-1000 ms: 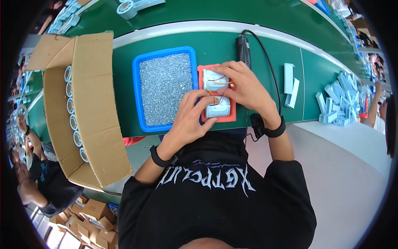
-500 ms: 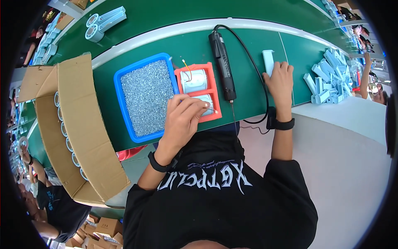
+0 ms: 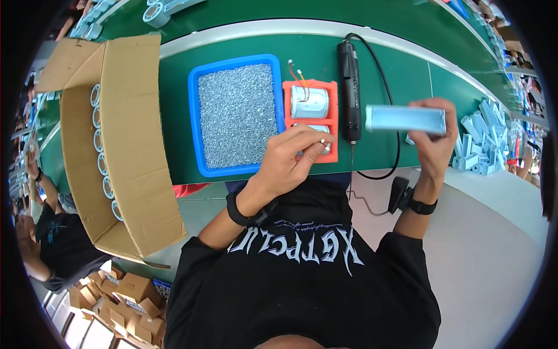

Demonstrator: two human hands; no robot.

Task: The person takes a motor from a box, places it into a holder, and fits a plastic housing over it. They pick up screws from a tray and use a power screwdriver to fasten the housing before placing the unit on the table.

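Note:
My right hand [image 3: 433, 136] grips a light-blue plastic handle piece [image 3: 407, 118], a long trough shape held level above the table and slightly blurred. My left hand [image 3: 293, 152] is closed in a pinch over the lower pocket of a red fixture [image 3: 310, 121]; a tiny pale tip [image 3: 323, 141] shows at the fingertips, too small to name. Under those fingers sits a white round part [image 3: 323, 130], mostly hidden. In the upper pocket lies a white cylinder [image 3: 310, 102] with red and yellow wires [image 3: 301, 79] ending in small connectors.
A blue tray [image 3: 195, 116] of small screws stands left of the fixture. Right of it lies a black electric screwdriver [image 3: 350, 87] with a looped cable [image 3: 390, 93]. Further out are a cardboard box [image 3: 136, 145] holding round parts and a pile of light-blue pieces [image 3: 485, 136].
My right hand has picked the light-blue handle piece up off the table and brought it nearer, turned sideways. My left hand stays pinched at the lower pocket. The whole view has shifted.

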